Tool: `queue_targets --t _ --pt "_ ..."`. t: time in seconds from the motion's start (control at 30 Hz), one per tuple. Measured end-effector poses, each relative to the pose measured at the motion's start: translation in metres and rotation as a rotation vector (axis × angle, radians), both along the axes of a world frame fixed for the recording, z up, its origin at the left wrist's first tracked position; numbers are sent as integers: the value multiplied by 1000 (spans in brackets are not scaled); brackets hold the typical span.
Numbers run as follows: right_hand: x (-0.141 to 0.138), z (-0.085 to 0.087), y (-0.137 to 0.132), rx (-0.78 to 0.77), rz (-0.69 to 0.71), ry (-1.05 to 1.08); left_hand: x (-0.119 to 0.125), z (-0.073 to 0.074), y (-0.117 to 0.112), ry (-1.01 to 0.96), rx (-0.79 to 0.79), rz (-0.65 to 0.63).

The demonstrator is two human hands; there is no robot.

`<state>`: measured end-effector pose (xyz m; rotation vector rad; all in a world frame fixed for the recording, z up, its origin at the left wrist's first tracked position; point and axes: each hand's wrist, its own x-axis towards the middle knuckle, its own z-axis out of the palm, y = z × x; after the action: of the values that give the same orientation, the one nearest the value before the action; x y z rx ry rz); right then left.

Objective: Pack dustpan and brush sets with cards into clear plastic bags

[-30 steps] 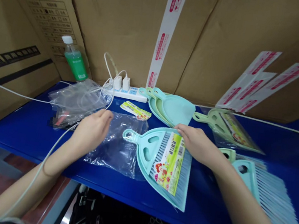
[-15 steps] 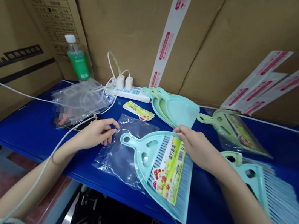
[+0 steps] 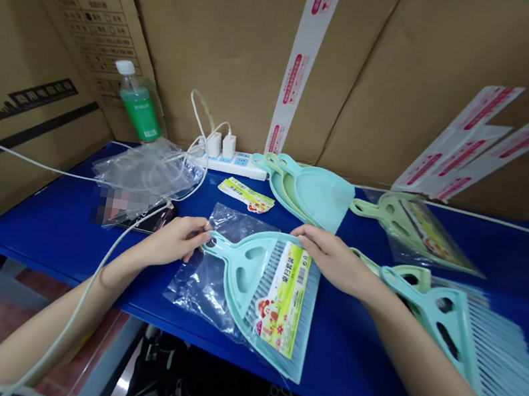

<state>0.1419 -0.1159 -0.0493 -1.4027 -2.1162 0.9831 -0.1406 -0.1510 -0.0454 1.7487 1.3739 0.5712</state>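
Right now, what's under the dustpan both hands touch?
A clear plastic bag lies under the dustpan, on the blue table. How far it reaches beneath is covered.

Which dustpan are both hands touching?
The front turquoise dustpan, lying on a clear bag; the empty stack and the bagged green one behind lie untouched.

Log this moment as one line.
left hand: pinches dustpan set handle | right hand: rests on its edge | clear bag: under set, on blue table

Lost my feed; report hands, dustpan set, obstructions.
Left hand pinching dustpan set by handle. Right hand on its far rim. Set overlaps clear bag. Brushes apart, right.
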Motion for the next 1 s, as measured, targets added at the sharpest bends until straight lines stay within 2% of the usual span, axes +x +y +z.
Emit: queue_targets --t 0.1,0.3,0.4,0.57,0.7,0.8,1.0 --pt "2 -2 1 -130 36 135 0 -3 2 -100 -46 12" --pt "4 2 1 -590 -49 416 -2 -4 4 -249 -92 73" --pt "6 1 3 -696 -63 534 -2 -3 4 -291 -90 122" --pt "6 -1 6 -716 -76 539 -2 -3 5 -322 -106 141" --pt "-2 5 4 -798 -152 627 -3 -4 5 -335 -106 160" --pt "-8 8 1 -830 -155 680 -4 -5 6 -358 -105 191" --pt "-12 -3 3 -609 -93 585 -4 -4 7 -408 -106 234"
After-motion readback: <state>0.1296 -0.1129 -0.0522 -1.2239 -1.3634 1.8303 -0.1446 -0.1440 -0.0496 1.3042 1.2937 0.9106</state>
